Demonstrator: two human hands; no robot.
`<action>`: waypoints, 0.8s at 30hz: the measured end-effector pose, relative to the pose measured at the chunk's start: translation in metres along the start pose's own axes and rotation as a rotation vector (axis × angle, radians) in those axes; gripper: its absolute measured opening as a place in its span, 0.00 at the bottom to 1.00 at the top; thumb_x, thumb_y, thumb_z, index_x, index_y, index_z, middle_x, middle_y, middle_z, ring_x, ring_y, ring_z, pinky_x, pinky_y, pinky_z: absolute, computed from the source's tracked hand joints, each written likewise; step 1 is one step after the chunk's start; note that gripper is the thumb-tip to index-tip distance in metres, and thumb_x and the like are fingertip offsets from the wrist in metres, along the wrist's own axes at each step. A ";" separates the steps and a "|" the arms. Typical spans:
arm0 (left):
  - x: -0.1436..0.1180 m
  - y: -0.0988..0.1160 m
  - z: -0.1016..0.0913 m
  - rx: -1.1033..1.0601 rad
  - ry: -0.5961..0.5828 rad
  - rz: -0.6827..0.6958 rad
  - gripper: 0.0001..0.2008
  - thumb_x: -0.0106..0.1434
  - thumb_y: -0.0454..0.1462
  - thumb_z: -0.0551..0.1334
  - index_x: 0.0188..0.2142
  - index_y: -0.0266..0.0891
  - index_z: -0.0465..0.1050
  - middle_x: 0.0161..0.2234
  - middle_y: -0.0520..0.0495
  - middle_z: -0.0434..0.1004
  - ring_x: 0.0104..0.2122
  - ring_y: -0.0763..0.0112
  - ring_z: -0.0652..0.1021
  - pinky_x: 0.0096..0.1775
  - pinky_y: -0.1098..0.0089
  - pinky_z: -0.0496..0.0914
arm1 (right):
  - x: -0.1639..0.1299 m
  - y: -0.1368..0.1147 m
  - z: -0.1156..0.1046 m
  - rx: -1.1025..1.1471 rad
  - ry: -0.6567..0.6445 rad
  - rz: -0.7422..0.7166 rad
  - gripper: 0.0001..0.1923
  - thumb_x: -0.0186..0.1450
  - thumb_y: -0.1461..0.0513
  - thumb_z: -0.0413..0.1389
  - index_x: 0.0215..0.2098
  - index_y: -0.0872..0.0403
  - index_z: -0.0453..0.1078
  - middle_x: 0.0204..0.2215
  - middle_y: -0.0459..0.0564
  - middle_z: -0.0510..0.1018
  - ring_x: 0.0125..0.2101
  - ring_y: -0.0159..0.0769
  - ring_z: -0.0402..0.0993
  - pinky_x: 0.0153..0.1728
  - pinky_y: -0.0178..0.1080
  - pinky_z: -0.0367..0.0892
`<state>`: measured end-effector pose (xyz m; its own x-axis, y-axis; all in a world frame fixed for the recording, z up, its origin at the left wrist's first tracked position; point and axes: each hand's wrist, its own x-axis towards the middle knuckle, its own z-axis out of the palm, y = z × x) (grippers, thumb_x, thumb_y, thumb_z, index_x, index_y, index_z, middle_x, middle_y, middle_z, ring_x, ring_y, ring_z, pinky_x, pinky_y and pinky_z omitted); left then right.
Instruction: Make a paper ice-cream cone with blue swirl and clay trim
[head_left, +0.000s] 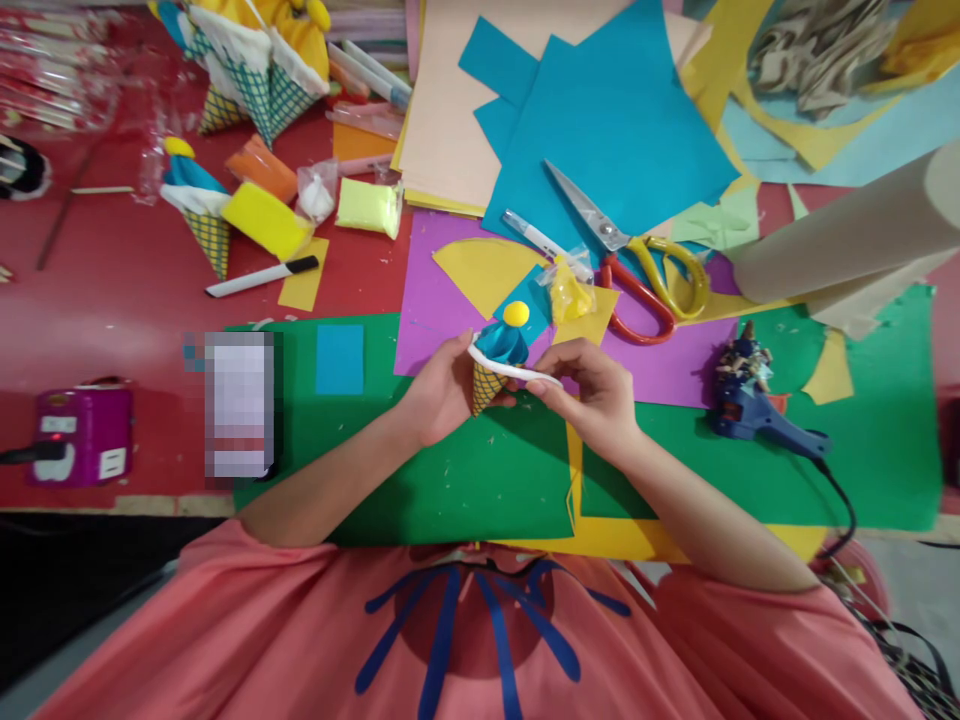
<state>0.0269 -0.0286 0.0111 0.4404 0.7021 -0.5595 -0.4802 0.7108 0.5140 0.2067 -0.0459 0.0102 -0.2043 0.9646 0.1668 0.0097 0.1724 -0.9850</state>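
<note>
My left hand [441, 392] holds a small paper ice-cream cone [495, 362]: yellow checked cone, blue top, yellow ball on it. My right hand [592, 392] pinches a white strip [517, 371] that wraps around the rim of the cone's blue top. Both hands hover over a green sheet [465, 470] on the red table [135, 290], close to my chest.
A blue glue gun [750, 410] lies on the green sheet at right, cord trailing. Scissors [637, 265] with red and yellow handles rest on blue and purple paper. Finished cones [247, 70], foam clay packs [266, 215], a marker [262, 276] and a purple device [82, 432] lie at left.
</note>
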 end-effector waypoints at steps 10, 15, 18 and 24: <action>0.001 -0.004 0.001 -0.014 0.030 -0.004 0.17 0.61 0.50 0.60 0.34 0.37 0.73 0.27 0.49 0.79 0.24 0.69 0.78 0.28 0.69 0.73 | 0.000 0.001 0.001 0.081 -0.045 0.032 0.06 0.63 0.62 0.62 0.35 0.52 0.70 0.28 0.42 0.78 0.26 0.25 0.75 0.27 0.28 0.70; 0.003 -0.004 -0.002 0.036 -0.037 -0.004 0.22 0.58 0.54 0.62 0.36 0.36 0.75 0.29 0.47 0.80 0.26 0.68 0.78 0.30 0.68 0.74 | 0.001 -0.001 0.001 0.109 -0.066 0.122 0.12 0.60 0.59 0.65 0.32 0.53 0.65 0.24 0.41 0.75 0.23 0.25 0.73 0.24 0.30 0.67; 0.002 -0.004 -0.003 0.107 -0.105 0.014 0.32 0.57 0.62 0.57 0.39 0.35 0.76 0.31 0.43 0.80 0.29 0.64 0.79 0.31 0.67 0.73 | 0.001 -0.003 0.002 0.122 -0.072 0.161 0.15 0.59 0.59 0.66 0.31 0.53 0.63 0.23 0.41 0.73 0.22 0.25 0.71 0.22 0.30 0.65; -0.004 -0.009 -0.007 0.324 -0.234 0.234 0.39 0.49 0.66 0.61 0.43 0.35 0.75 0.31 0.44 0.77 0.28 0.71 0.74 0.28 0.71 0.70 | 0.002 -0.006 0.002 0.094 -0.067 0.160 0.16 0.58 0.58 0.66 0.29 0.53 0.62 0.20 0.38 0.68 0.19 0.23 0.64 0.19 0.29 0.60</action>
<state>0.0237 -0.0382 0.0044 0.5256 0.8097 -0.2612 -0.3414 0.4820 0.8069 0.2040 -0.0454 0.0160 -0.2727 0.9621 0.0070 -0.0439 -0.0051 -0.9990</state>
